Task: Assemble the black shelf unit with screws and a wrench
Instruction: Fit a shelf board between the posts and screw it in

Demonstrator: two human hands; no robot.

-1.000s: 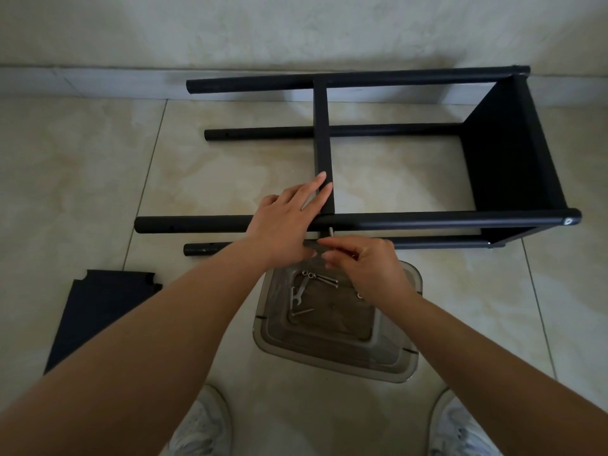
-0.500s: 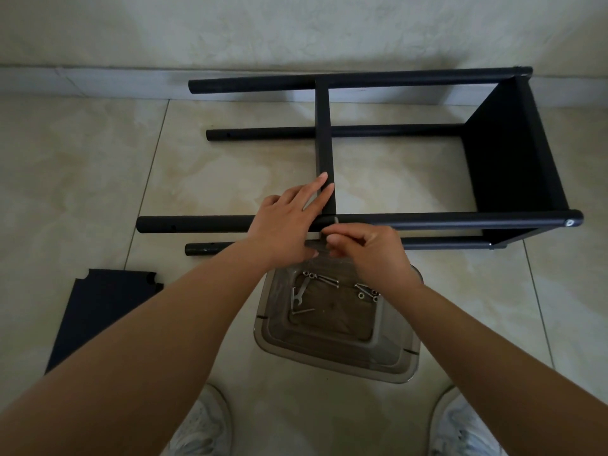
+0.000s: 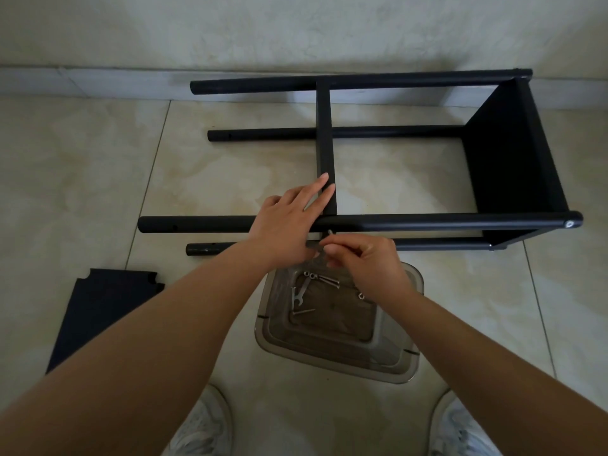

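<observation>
Hands meet at the near pole (image 3: 427, 222) of the black shelf unit (image 3: 513, 153), which lies on its side on the floor, poles running 9 to 3 o'clock. Left hand (image 3: 289, 225), fingers straight, presses the middle shelf panel (image 3: 325, 143); right hand (image 3: 365, 258) pinches a screw (image 3: 330, 232) just below the pole, toward 6 o'clock, and is nearer the joint.

Left hand (image 3: 285, 225) flat on the black shelf frame (image 3: 394, 222), right hand (image 3: 365, 261) pinching a screw (image 3: 330, 232) under the tube, over the clear hardware tub (image 3: 408, 360).
</observation>
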